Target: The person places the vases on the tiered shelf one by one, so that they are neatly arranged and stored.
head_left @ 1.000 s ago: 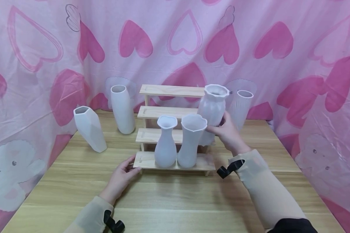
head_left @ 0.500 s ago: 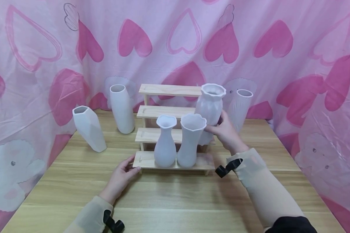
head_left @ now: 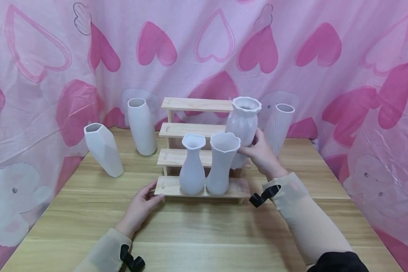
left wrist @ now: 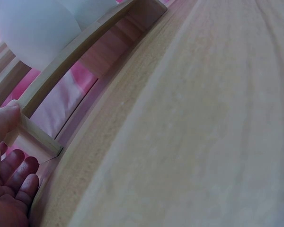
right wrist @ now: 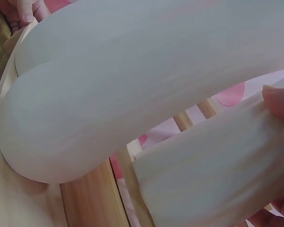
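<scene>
Where the left hand (head_left: 140, 207) is: thumb and fingers clamp the left end of the front step (head_left: 170, 186) of a 4-step wooden rack (head_left: 194, 104), well apart from the right hand (head_left: 266, 158).
Tabletop (head_left: 204, 236): flat, with long streaky wood grain.
Narrow-necked vase (head_left: 192, 174): upright on the front step, matt white, round-bellied, wavy-lipped.
Flared vase (head_left: 221, 164): upright just beside it, waisted, with a scalloped mouth.
Front-step risk: both vases look tall for so shallow a board; a bump from the right wrist mount (head_left: 266, 195), or a tug on the rack, could topple them, I judge.
Right hand: wrapped round the lower body of the fluted vase, thumb toward me.
Fluted vase (head_left: 243, 121): upright at the right end of the 2nd step (head_left: 174, 158), partly behind the flared vase; I cannot tell whether its base bears on the board.
Fluted-vase risk: released with its foot overhanging, it might tip; its smooth sides could slip.
Upper steps (head_left: 190, 130): 2 thin, pale, straight planks.
Side vases: smooth cylinder (head_left: 142, 130) and angular faceted vase (head_left: 103, 150) on the tabletop at left, ribbed vase (head_left: 280, 127) at right.
Curtain (head_left: 200, 22): soft folds, pink hearts.
</scene>
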Motion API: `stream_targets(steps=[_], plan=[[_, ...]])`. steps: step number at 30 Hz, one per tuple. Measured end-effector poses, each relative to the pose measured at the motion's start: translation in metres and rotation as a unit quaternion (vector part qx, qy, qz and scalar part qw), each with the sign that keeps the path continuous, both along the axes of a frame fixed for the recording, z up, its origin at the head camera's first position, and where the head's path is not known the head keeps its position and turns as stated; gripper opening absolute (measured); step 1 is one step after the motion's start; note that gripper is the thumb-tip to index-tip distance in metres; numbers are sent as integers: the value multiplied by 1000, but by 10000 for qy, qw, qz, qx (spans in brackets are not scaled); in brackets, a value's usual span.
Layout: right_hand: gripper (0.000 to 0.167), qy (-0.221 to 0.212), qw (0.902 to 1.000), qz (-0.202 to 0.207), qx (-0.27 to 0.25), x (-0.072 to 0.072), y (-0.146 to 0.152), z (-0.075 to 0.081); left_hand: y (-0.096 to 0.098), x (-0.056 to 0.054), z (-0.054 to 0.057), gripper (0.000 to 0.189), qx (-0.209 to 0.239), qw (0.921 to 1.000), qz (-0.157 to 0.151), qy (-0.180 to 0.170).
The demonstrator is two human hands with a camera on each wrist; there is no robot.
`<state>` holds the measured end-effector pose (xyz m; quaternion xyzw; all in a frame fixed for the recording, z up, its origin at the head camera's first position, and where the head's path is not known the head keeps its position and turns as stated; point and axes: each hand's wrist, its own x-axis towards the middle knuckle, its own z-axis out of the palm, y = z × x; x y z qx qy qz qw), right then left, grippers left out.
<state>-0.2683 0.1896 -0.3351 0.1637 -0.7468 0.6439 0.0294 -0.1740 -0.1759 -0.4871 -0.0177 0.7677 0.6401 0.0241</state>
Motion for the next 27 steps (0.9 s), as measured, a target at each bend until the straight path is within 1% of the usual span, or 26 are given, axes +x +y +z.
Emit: stream_targets(steps=[8,12,19,23,27], plan=[[71,129,9998,-86,-100,1,-4,-2,-1,1,1,67,67,9999,-88,25],[72,116,9998,-129,-92,1,-5,-3,-1,1,1,66,85,9999,-95,19],[82,-83,9987,-502,90,4,-8,-4,0,0,0,66,170,9998,-85,31],[81,-60,9975,-688,122,6,-12,-4,-1,0,0,66,161,9998,-68,37],[80,-130,9967,-773,204,8,-14,-4,-1,0,-1,67,72,9999,-66,57]])
